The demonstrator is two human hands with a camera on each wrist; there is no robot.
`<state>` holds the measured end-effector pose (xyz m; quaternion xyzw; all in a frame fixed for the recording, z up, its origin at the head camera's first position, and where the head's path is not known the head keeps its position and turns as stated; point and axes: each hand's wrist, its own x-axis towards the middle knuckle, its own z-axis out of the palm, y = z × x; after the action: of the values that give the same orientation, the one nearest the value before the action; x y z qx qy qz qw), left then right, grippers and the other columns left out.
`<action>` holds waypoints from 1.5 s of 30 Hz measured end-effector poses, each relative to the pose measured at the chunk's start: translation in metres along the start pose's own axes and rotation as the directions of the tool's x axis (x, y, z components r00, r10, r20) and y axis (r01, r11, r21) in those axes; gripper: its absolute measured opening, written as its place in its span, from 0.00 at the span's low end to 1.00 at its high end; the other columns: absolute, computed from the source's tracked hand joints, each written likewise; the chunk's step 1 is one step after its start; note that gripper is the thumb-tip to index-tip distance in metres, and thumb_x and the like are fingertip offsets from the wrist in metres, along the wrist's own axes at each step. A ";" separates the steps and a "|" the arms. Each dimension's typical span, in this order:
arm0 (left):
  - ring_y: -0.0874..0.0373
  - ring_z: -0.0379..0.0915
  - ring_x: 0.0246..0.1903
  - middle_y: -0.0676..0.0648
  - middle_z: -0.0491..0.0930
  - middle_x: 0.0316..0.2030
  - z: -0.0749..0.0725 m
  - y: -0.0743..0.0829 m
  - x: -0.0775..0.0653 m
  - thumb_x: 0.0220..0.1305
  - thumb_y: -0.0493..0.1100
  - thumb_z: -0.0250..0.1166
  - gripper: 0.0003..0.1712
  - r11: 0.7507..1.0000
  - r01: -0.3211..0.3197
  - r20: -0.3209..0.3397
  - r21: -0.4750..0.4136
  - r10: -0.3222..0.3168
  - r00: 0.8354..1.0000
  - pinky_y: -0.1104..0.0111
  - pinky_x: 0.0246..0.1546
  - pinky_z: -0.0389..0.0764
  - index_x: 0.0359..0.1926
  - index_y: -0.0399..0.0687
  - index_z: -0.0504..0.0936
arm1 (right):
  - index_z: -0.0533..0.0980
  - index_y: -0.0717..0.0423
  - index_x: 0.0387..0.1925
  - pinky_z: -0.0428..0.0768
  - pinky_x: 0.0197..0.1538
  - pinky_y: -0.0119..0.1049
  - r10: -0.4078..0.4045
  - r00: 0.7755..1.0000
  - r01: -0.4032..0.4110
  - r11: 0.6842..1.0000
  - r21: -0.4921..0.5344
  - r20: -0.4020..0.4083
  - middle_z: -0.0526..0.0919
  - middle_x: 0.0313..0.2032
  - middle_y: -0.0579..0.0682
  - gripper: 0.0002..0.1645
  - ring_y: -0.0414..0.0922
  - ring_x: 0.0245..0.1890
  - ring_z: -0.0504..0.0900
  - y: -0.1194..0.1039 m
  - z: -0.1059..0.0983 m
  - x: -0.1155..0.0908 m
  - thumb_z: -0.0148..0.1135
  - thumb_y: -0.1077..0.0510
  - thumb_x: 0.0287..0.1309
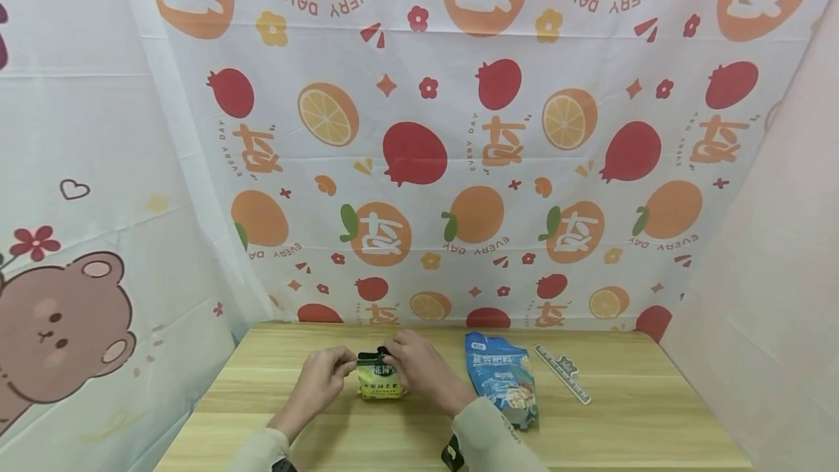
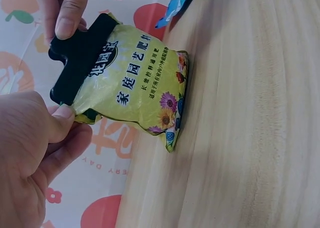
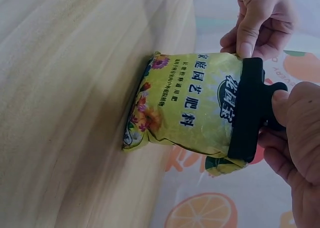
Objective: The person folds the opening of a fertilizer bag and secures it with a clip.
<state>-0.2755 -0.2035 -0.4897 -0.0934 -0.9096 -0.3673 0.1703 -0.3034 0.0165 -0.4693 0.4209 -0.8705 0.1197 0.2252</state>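
1 yellow bag (image 1: 381, 388), printed w/ flowers & Chinese text, stands upright on the wood-grain bench (image 1: 623, 428), a bit left of ctr. 1 black clip (image 3: 250, 110) spans the bag's top edge. 2 bare hands are at it: the L hand (image 1: 324, 372) pinches the bag's top corner, right by one end of the clip; the R hand (image 1: 422, 370) pinches the clip's handle tab betw. thumb & fingers. To the right, apart from the yellow bag, 1 blue bag (image 1: 499, 377) rests on the bench; beside it, 1 white ruler-like strip (image 1: 572, 379) lies aslant. Bkgd: 1 fruit-print cloth (image 1: 459, 166); at left, 1 cartoon bear (image 1: 65, 326) on white cloth.
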 end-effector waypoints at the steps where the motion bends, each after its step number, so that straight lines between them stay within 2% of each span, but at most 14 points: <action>1: 0.67 0.73 0.23 0.46 0.87 0.27 0.000 0.000 0.000 0.59 0.28 0.69 0.09 1.000 0.003 0.000 -0.002 -0.003 1.000 0.76 0.27 0.77 0.29 0.45 0.86 | 0.82 0.52 0.53 0.79 0.44 0.24 0.002 1.000 -0.002 1.000 -0.005 0.005 0.83 0.40 0.43 0.14 0.35 0.39 0.77 0.000 0.000 0.000 0.60 0.53 0.71; 6: 0.59 0.79 0.24 0.44 0.88 0.28 0.001 0.001 0.000 0.61 0.28 0.68 0.11 1.000 0.003 0.018 -0.029 -0.003 1.000 0.76 0.26 0.77 0.28 0.48 0.86 | 0.83 0.50 0.52 0.80 0.44 0.24 -0.008 1.000 0.009 0.999 -0.032 0.024 0.83 0.38 0.42 0.13 0.35 0.38 0.77 0.002 0.000 0.001 0.59 0.52 0.72; 12: 0.68 0.74 0.22 0.45 0.88 0.27 0.000 0.001 -0.001 0.59 0.27 0.69 0.12 0.999 -0.029 0.018 -0.027 0.029 0.999 0.76 0.24 0.76 0.27 0.49 0.85 | 0.83 0.50 0.45 0.79 0.41 0.23 -0.028 0.998 0.031 0.997 -0.068 0.057 0.83 0.36 0.41 0.09 0.34 0.35 0.76 0.001 -0.002 0.006 0.63 0.51 0.69; 16: 0.72 0.70 0.21 0.47 0.87 0.25 0.000 0.001 -0.001 0.57 0.26 0.69 0.14 0.998 -0.055 -0.011 0.000 0.055 0.998 0.76 0.24 0.76 0.25 0.49 0.85 | 0.83 0.50 0.40 0.73 0.35 0.21 -0.012 0.995 0.020 0.997 -0.079 0.101 0.80 0.31 0.41 0.07 0.33 0.29 0.70 -0.001 -0.003 0.009 0.64 0.51 0.69; 19: 0.72 0.70 0.22 0.48 0.86 0.25 0.000 0.002 0.000 0.56 0.25 0.70 0.13 0.997 -0.073 -0.030 0.014 0.074 0.997 0.76 0.24 0.76 0.26 0.48 0.85 | 0.83 0.50 0.43 0.73 0.34 0.21 0.018 0.990 -0.003 0.995 -0.102 0.140 0.80 0.32 0.41 0.09 0.33 0.29 0.69 -0.003 -0.004 0.012 0.63 0.50 0.70; 22: 0.71 0.73 0.25 0.49 0.86 0.26 -0.001 0.001 -0.001 0.58 0.26 0.69 0.11 0.998 -0.069 -0.030 -0.007 0.068 0.997 0.76 0.27 0.78 0.29 0.47 0.84 | 0.82 0.50 0.49 0.76 0.37 0.23 0.055 0.981 -0.035 0.994 -0.106 0.188 0.82 0.37 0.42 0.14 0.34 0.33 0.73 -0.005 -0.005 0.012 0.61 0.49 0.71; 27: 0.60 0.81 0.34 0.47 0.85 0.34 0.000 0.000 -0.001 0.58 0.28 0.69 0.10 0.995 -0.051 0.009 -0.083 0.052 0.999 0.71 0.37 0.85 0.39 0.43 0.82 | 0.79 0.49 0.57 0.81 0.44 0.27 0.089 0.976 -0.085 0.996 -0.031 0.198 0.84 0.44 0.44 0.18 0.36 0.40 0.78 -0.003 -0.002 0.008 0.59 0.48 0.72; 29: 0.58 0.82 0.35 0.46 0.85 0.37 0.002 -0.001 0.000 0.57 0.30 0.71 0.14 0.994 -0.076 0.017 -0.078 0.077 0.997 0.67 0.38 0.86 0.44 0.43 0.80 | 0.79 0.49 0.57 0.81 0.45 0.28 0.089 0.979 -0.092 0.996 0.009 0.181 0.85 0.45 0.44 0.17 0.36 0.41 0.79 0.000 -0.002 0.007 0.58 0.49 0.73; 32: 0.59 0.81 0.34 0.47 0.85 0.39 0.006 -0.003 0.000 0.56 0.33 0.74 0.18 0.988 -0.151 0.009 -0.024 0.152 0.988 0.67 0.37 0.86 0.48 0.44 0.81 | 0.79 0.47 0.57 0.82 0.46 0.30 0.084 0.982 -0.096 0.993 0.065 0.170 0.86 0.46 0.44 0.17 0.36 0.43 0.80 0.003 -0.001 0.006 0.59 0.49 0.72; 34: 0.62 0.80 0.33 0.48 0.85 0.39 0.008 -0.004 0.001 0.56 0.33 0.74 0.18 0.980 -0.197 -0.005 0.004 0.197 0.980 0.69 0.34 0.84 0.48 0.45 0.83 | 0.80 0.46 0.57 0.82 0.49 0.31 0.089 0.980 -0.106 0.990 0.093 0.178 0.86 0.47 0.44 0.17 0.37 0.45 0.81 0.005 -0.001 0.006 0.60 0.48 0.71; 36: 0.66 0.78 0.32 0.50 0.85 0.38 0.009 -0.004 0.001 0.57 0.32 0.74 0.15 0.978 -0.210 -0.010 0.019 0.210 0.978 0.72 0.33 0.82 0.46 0.47 0.84 | 0.79 0.46 0.60 0.83 0.52 0.33 0.111 0.973 -0.134 0.985 0.108 0.202 0.86 0.51 0.44 0.20 0.38 0.49 0.82 0.007 -0.001 0.005 0.63 0.47 0.69; 40: 0.70 0.75 0.32 0.53 0.83 0.35 0.008 -0.002 0.001 0.58 0.33 0.73 0.12 0.985 -0.174 0.004 0.004 0.174 0.985 0.75 0.33 0.80 0.42 0.50 0.86 | 0.76 0.47 0.64 0.81 0.60 0.39 0.185 0.948 -0.221 0.969 0.114 0.260 0.84 0.58 0.44 0.28 0.42 0.57 0.81 0.014 0.000 -0.001 0.69 0.49 0.64; 42: 0.70 0.75 0.31 0.54 0.83 0.34 0.007 -0.002 0.001 0.58 0.34 0.73 0.11 0.986 -0.164 0.016 -0.003 0.164 0.986 0.75 0.33 0.79 0.41 0.50 0.86 | 0.76 0.48 0.63 0.81 0.61 0.40 0.222 0.935 -0.264 0.957 0.123 0.277 0.83 0.58 0.44 0.27 0.44 0.59 0.81 0.019 0.001 -0.005 0.69 0.51 0.64; 45: 0.69 0.74 0.31 0.54 0.82 0.34 0.006 -0.002 0.002 0.59 0.35 0.72 0.09 0.985 -0.173 0.034 0.001 0.173 0.984 0.75 0.32 0.79 0.42 0.48 0.87 | 0.80 0.48 0.57 0.82 0.60 0.40 0.256 0.925 -0.305 0.941 0.147 0.281 0.85 0.54 0.43 0.20 0.43 0.56 0.82 0.026 0.003 -0.010 0.68 0.52 0.65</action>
<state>-0.2790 -0.2005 -0.4943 -0.1780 -0.9014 -0.3478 0.1865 -0.3191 0.0383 -0.4772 0.3230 -0.9284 0.1768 0.0500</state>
